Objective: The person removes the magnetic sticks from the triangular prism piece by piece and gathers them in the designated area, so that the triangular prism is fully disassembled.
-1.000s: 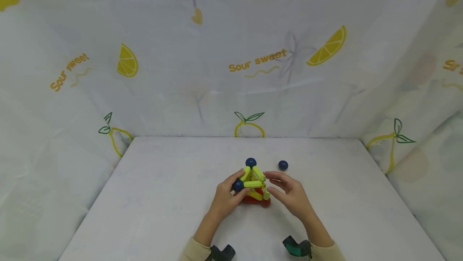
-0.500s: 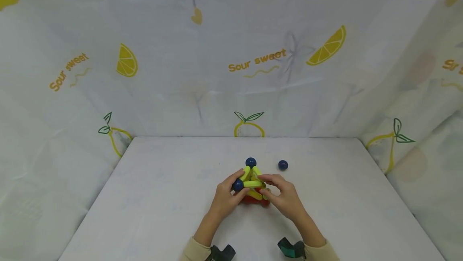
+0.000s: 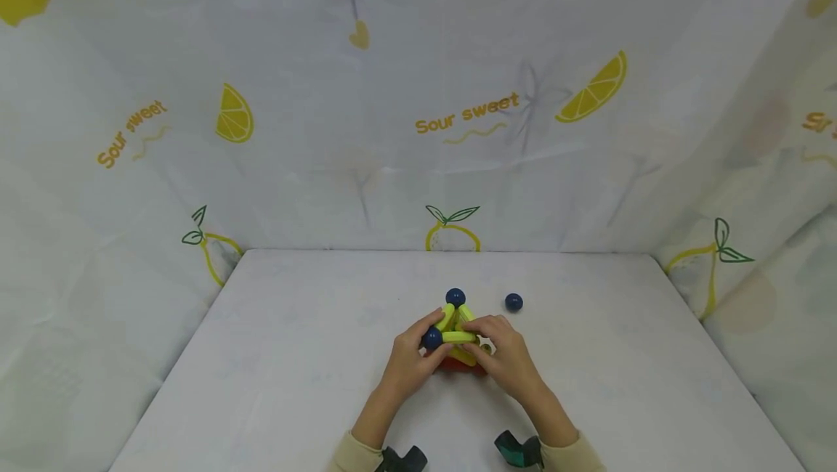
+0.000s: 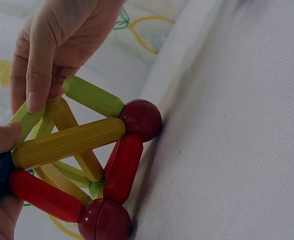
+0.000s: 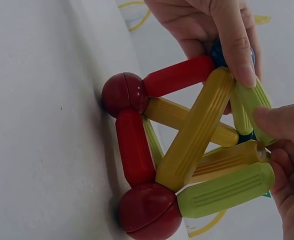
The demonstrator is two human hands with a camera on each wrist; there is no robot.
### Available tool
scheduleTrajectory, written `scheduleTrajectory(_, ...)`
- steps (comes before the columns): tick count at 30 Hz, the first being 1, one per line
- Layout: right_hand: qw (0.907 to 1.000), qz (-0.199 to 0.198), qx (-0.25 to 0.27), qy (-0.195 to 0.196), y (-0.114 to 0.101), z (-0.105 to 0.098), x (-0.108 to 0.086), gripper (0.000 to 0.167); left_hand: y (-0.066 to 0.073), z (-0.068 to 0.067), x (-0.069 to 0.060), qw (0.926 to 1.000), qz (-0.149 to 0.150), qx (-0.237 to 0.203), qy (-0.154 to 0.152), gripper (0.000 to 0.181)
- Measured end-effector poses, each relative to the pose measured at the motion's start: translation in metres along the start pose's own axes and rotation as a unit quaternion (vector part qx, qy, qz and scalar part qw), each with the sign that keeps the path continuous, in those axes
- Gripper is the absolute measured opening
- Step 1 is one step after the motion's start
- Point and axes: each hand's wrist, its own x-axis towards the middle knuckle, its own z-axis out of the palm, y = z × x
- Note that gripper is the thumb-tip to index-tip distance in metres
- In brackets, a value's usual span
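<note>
bare stick ends are the weak spot of the ball-and-stick frame

the frame (image 5: 194,132) sits on the white table (image 3: 294,356) between the two hands, its red balls (image 5: 149,212) low against the surface. the left hand (image 3: 405,363) grips a blue ball (image 3: 432,338) at the frame's left corner; the right hand (image 3: 510,361) pinches the far end of the light green stick (image 5: 259,112) running from that corner.

trouble would likely start on the right. a yellow stick (image 5: 237,161) shows a bare end there, and a lower green stick (image 5: 227,190) juts from a red ball with no ball at its tip. a knock from the right fingers could swing either one loose. pulling too hard on the pinched stick might pop it off its ball, and if the left grip slackened, the corner could sag. a spare blue ball (image 3: 514,303) lies behind, apart from the frame; a bump might roll it away.
</note>
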Motion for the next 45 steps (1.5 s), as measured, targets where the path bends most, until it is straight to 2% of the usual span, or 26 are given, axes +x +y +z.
scheduleTrajectory(5,0.9990,-0.027,0.026,0.026,0.001,0.001,-0.001,0.030,0.001,-0.001,0.000,0.9998,-0.015,-0.008,-0.005,0.052)
scheduleTrajectory(9,0.9954,-0.051,0.060,0.054,0.003,0.004,-0.001,0.029,0.002,-0.002,0.000,0.9999,-0.016,-0.001,-0.005,0.053)
scheduleTrajectory(14,0.9916,-0.051,0.074,0.093,0.002,0.009,-0.003,0.029,0.002,-0.002,0.000,0.9996,-0.025,0.005,-0.007,0.053)
scheduleTrajectory(16,0.9904,-0.035,0.066,0.116,0.002,0.008,-0.003,0.029,0.002,-0.001,0.000,0.9995,-0.029,0.006,-0.009,0.053)
scheduleTrajectory(19,0.9883,0.013,0.059,0.140,0.005,0.003,-0.003,0.027,0.004,-0.002,0.000,0.9993,-0.036,0.004,-0.013,0.053)
scheduleTrajectory(22,0.9833,0.071,0.080,0.147,0.011,-0.005,-0.003,0.025,0.005,-0.003,-0.001,0.9992,-0.037,0.003,-0.012,0.052)
scheduleTrajectory(24,0.9793,0.096,0.101,0.146,0.016,-0.012,-0.003,0.025,0.005,-0.003,-0.001,0.9993,-0.036,0.002,-0.011,0.052)
scheduleTrajectory(27,0.9763,0.109,0.115,0.148,0.028,-0.021,-0.005,0.025,0.005,-0.004,0.000,0.9995,-0.031,0.001,-0.008,0.052)
scheduleTrajectory(30,0.9733,0.095,0.133,0.162,0.047,-0.027,-0.009,0.025,0.004,-0.003,0.000,0.9996,-0.028,-0.002,-0.006,0.052)
scheduleTrajectory(35,0.9707,0.123,0.118,0.169,0.081,-0.035,-0.017,0.028,0.003,-0.002,-0.001,0.9995,-0.031,0.002,-0.008,0.052)
scheduleTrajectory(38,0.9679,0.175,0.101,0.150,0.089,-0.042,-0.020,0.032,0.004,-0.002,-0.001,0.9994,-0.033,-0.002,-0.010,0.051)
scheduleTrajectory(42,0.9552,0.243,0.115,0.124,0.090,-0.052,-0.021,0.032,0.005,-0.003,0.000,0.9992,-0.033,-0.016,-0.014,0.051)
scheduleTrajectory(45,0.9469,0.285,0.102,0.109,0.100,-0.052,-0.023,0.032,0.005,-0.003,-0.001,0.9993,-0.032,-0.011,-0.014,0.052)
